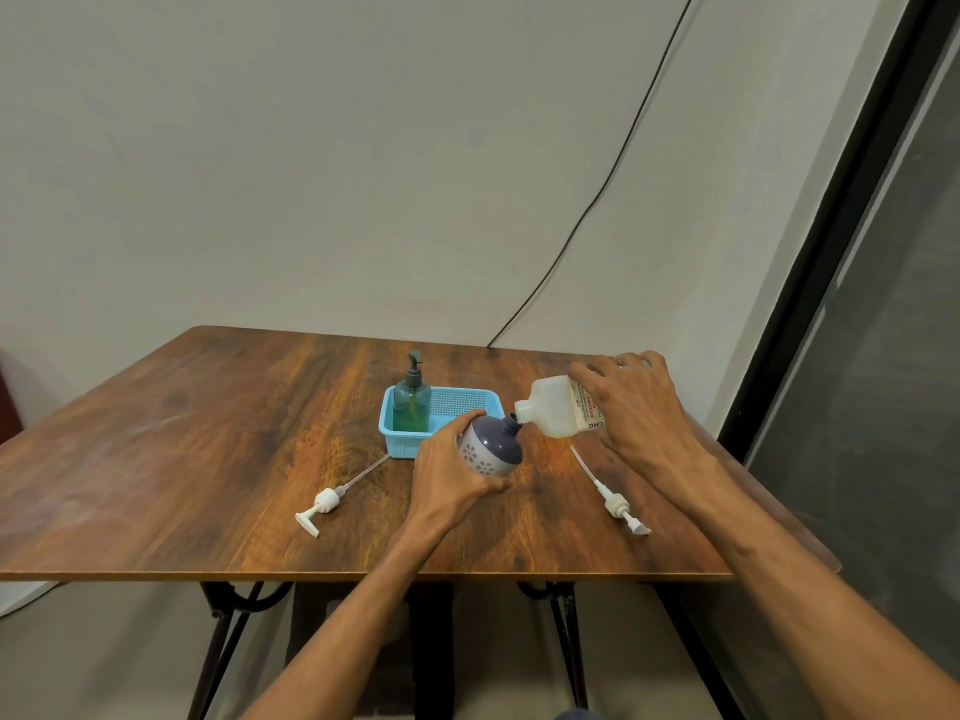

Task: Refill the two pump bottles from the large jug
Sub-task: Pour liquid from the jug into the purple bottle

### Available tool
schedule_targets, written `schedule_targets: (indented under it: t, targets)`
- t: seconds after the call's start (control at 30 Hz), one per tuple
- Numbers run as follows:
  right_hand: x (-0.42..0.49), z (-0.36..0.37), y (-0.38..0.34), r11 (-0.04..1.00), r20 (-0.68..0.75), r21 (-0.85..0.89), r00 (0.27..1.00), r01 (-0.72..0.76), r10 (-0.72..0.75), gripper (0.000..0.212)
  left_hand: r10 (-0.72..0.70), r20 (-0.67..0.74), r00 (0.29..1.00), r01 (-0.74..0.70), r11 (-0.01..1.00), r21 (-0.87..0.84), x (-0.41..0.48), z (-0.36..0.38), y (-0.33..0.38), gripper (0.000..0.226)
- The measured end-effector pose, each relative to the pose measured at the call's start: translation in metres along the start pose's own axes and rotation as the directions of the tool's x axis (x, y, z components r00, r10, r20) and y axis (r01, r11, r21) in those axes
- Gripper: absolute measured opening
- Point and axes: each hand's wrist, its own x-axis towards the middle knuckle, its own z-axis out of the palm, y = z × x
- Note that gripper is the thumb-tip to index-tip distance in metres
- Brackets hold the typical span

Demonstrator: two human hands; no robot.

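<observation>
**Jug tipped to the purple bottle's neck at centre frame**

The jug's (556, 410) white label carries red letters reading "CHG" and a word beginning "BIOCHE"; the finer print is too small to read. The purple bottle (491, 449) has white flower marks and no readable text.

The right hand (636, 407) grips the jug from above, fingers curled over its body, and holds it tilted nearly flat with its open mouth at the purple bottle's neck. The left hand (447, 472) wraps around that bottle, leaning it towards the jug.

Just behind them, the green pump bottle (412, 402) stands upright in a blue basket (397, 443). Two loose white pumps lie on the table (208, 433), one at lower left (324, 504) and one at lower right (618, 504). Bare wood stretches left; the right edge runs close beside the right forearm.
</observation>
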Motion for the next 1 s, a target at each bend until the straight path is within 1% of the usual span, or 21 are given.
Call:
schedule_targets:
  t: [0.3, 0.47, 0.67, 1.0]
  targets:
    - [0.0008, -0.0046, -0.0014, 1.000, 0.014, 0.001, 1.000, -0.003, 0.003, 0.056, 0.027, -0.017, 0.999, -0.027, 1.000, -0.008, -0.0002, -0.0016, 0.0003, 0.086]
    - [0.0014, -0.0031, -0.0024, 1.000, 0.007, 0.003, 1.000, 0.001, -0.001, 0.055, 0.020, -0.015, 1.000, -0.020, 1.000, -0.009, -0.0002, 0.0000, -0.0003, 0.088]
    - [0.0017, -0.0008, -0.0015, 1.000, -0.008, 0.006, 1.000, 0.002, -0.002, 0.057, 0.012, -0.017, 1.000, -0.012, 1.000, -0.004, -0.0003, 0.0004, -0.0001, 0.084]
    - [0.0025, 0.0041, 0.0001, 1.000, 0.001, -0.008, 1.000, 0.002, -0.002, 0.061, -0.010, -0.006, 1.000, 0.010, 1.000, -0.007, 0.0002, 0.0035, -0.0009, 0.085]
